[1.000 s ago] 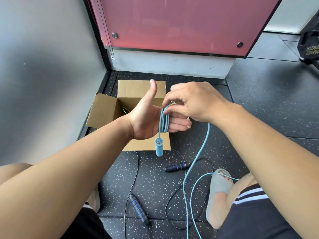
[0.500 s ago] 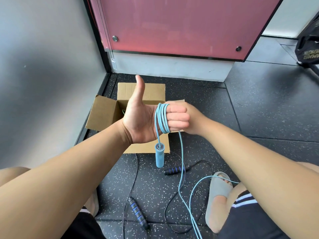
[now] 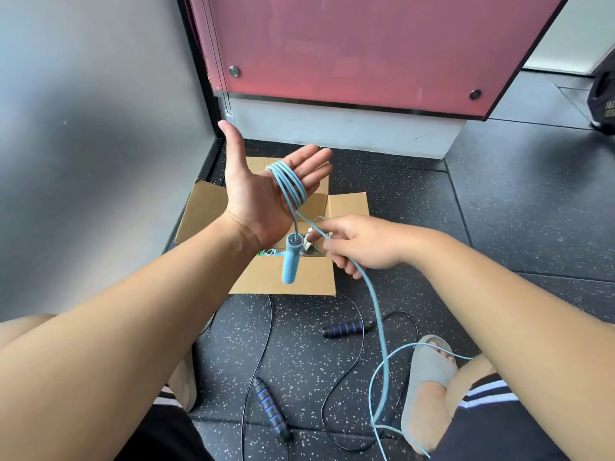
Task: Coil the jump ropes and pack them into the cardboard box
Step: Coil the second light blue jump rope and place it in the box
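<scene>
- The left hand is held up flat, palm toward the camera, fingers straight and thumb spread toward 11 o'clock; it grips nothing, serving only as a form for winding.
- Several turns of the blue jump rope already circle the left hand's four fingers, and its blue handle hangs down from the coil, toward 6 o'clock, in front of the cardboard box.
- The right hand, at about 4 o'clock from the left, pinches the running cord between thumb and fingers, the other fingers curled loosely around it.
- From that pinch the blue cord trails toward 6 o'clock to the floor, where a good stretch lies loose near a grey slipper, so I judge this coil roughly half wound.
- The box stands open on the floor behind the hands; something green and white shows inside, too hidden to name, possibly rope packed already.
- A black jump rope lies uncoiled on the floor, one blue-banded handle at 5 o'clock of the box, the other at 6 o'clock.
- Left to do, by my reading: finish this coil, pack it, then coil and pack the black rope.
- Pale lettering on a dark object at the far right edge is too blurred to read.
</scene>
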